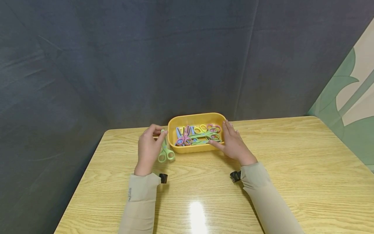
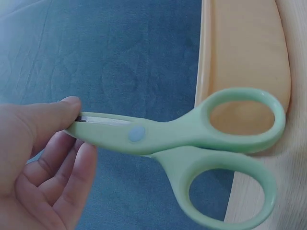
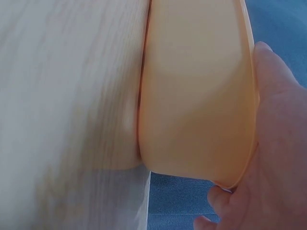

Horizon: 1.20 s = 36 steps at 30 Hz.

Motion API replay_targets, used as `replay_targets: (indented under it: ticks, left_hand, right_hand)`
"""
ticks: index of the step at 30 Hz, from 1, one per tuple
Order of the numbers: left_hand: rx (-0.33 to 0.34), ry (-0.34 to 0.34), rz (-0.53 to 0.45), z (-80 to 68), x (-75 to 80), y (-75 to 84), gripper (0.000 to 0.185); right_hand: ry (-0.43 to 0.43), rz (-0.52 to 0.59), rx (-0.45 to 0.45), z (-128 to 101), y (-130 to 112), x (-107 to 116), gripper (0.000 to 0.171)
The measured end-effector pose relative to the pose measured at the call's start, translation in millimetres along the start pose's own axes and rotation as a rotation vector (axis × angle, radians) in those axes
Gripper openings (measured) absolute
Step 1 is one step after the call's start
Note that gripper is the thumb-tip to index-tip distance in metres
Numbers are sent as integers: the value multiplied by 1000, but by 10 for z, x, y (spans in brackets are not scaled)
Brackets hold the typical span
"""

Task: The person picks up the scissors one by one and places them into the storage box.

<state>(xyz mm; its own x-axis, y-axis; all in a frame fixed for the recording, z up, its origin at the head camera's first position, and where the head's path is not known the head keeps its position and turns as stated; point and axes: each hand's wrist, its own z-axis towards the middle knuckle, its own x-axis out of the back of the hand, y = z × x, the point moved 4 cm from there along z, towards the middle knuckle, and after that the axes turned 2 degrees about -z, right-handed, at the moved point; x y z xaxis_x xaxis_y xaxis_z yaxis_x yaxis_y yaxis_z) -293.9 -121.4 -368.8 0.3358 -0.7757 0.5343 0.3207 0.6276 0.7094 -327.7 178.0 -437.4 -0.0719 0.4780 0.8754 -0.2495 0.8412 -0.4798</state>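
From the head camera I see the left hand (image 1: 149,147) just left of the yellow tray (image 1: 196,119), pinching a pair of light green scissors (image 1: 165,150) by the blade end, thumb on top and fingers curled underneath. The handle loops hang toward me, near the table (image 1: 292,182), and I cannot tell from here whether they touch the wood. On the left wrist camera the grip is plain: the thumb (image 2: 45,117) presses the closed blades, and the two green loops lie over the tray's outer wall and the table edge.

The right hand (image 1: 232,143) rests against the right end of the tray, fingers fairly straight and laid along its rim and side, thumb toward the near wall. The right wrist view is blurred, but I think it shows the palm cupped against the tray's outer wall (image 3: 196,96) rather than clamped round it.

The tray sits at the far middle of the table, close to the dark cloth backdrop (image 1: 146,58). Inside it lies a heap of small scissors (image 1: 198,135) in green, pink, purple, blue and yellow, handles overlapping.

Both sleeves are beige, and a small black camera mount shows at each wrist (image 1: 163,177). A green and white patterned wall panel (image 1: 350,107) stands at the far right
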Motion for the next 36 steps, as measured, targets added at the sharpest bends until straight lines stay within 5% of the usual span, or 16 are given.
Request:
replay_targets:
  ticks: [7, 14, 24, 36]
  left_hand:
    - [-16, 18, -37, 3, -8, 10, 16]
    - [36, 24, -149, 5, -26, -7, 15]
    - [249, 16, -520, 30, -92, -111, 14]
    - [356, 83, -715, 10, -203, -142, 14]
  right_hand:
    - [-7, 15, 1, 0, -4, 6, 108]
    - [-10, 18, -4, -4, 11, 2, 109]
    - [-6, 11, -3, 4, 1, -3, 109]
    - [-15, 16, -9, 2, 7, -6, 109]
